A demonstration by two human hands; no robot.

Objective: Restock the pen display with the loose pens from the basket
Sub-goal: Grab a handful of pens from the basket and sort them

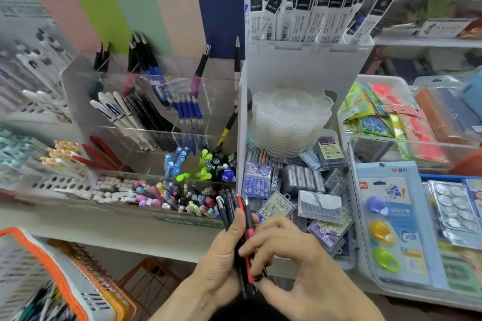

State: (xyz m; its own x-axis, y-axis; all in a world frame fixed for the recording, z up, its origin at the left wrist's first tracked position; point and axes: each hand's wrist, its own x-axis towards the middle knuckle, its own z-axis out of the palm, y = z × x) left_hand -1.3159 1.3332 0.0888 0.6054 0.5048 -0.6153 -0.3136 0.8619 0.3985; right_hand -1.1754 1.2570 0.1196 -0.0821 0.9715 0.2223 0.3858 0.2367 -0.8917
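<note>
My left hand [219,263] grips a bundle of black and red pens [234,212] upright, their tips rising above my fingers. My right hand [289,255] closes its fingertips on the same bundle from the right side, around a red-and-black pen. Both hands are low in the middle of the view, in front of the shelf edge. Behind them stands the clear acrylic pen display [154,117], its tiered compartments holding white, black, blue and red pens. The white basket with an orange rim [39,263] sits at the lower left with loose pens inside.
A white bin [294,169] of clear palettes and boxed refills stands right of the display. Packaged refills hang above it. Trays of clips and blister packs [391,216] fill the right. A low box of mixed pens and erasers [161,195] fronts the display.
</note>
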